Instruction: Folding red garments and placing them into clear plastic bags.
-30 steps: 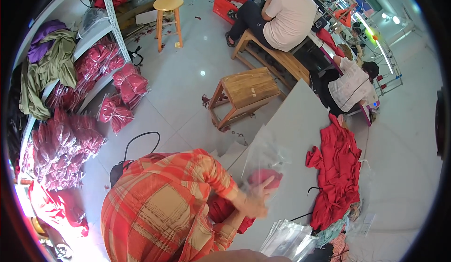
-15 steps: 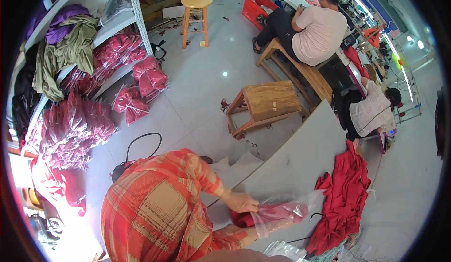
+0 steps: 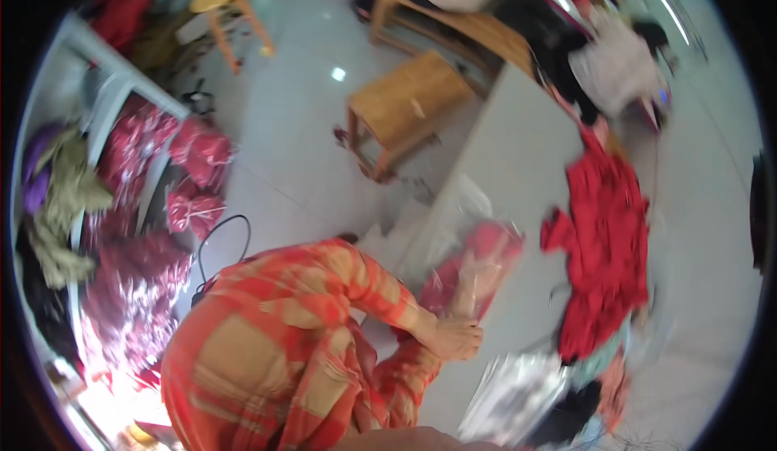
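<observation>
Frame motion-blurred, fingers hard to make out, left hand [image 3: 455,339] apparently gripping lower end of clear bag of red garments [image 3: 473,269], right hand [image 3: 479,277] blurred against the bag, grip indeterminate, bag lying on grey counter [image 3: 518,152] just beyond the hands, red garment pile [image 3: 603,241] to their right.

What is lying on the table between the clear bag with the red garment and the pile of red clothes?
In the head view, only bare grey table shows between the clear bag and the pile of red clothes; motion blur may hide small things.
</observation>
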Motion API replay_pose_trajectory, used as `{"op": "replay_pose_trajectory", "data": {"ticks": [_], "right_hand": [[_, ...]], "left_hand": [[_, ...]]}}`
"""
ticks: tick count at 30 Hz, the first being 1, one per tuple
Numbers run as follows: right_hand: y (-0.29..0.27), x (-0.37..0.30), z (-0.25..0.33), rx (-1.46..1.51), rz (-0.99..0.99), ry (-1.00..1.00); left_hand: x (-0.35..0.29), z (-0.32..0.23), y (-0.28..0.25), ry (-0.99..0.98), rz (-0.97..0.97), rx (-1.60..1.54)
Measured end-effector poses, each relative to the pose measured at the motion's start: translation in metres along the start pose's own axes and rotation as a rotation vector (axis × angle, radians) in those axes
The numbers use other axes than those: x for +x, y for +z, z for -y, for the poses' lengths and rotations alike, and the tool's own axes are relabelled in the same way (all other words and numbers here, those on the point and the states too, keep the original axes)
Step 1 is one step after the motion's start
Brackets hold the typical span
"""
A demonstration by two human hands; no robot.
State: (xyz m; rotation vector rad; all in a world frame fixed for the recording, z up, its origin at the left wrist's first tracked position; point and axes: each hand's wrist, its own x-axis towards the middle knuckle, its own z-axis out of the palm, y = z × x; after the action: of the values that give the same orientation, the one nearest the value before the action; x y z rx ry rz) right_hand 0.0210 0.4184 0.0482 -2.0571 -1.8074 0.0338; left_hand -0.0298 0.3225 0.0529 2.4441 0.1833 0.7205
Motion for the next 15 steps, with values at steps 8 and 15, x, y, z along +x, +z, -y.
{"op": "replay_pose_trajectory", "data": {"ticks": [8,15], "right_hand": [[0.002,0.026,-0.022,-0.117,-0.024,0.348],[0.013,0.007,-0.083,-0.020,-0.360,0.336]], "left_hand": [[-0.018,0.007,-0.062,0.213,0.003,-0.210],[-0.099,0.062,-0.048,-0.219,-0.029,-0.204]]}}
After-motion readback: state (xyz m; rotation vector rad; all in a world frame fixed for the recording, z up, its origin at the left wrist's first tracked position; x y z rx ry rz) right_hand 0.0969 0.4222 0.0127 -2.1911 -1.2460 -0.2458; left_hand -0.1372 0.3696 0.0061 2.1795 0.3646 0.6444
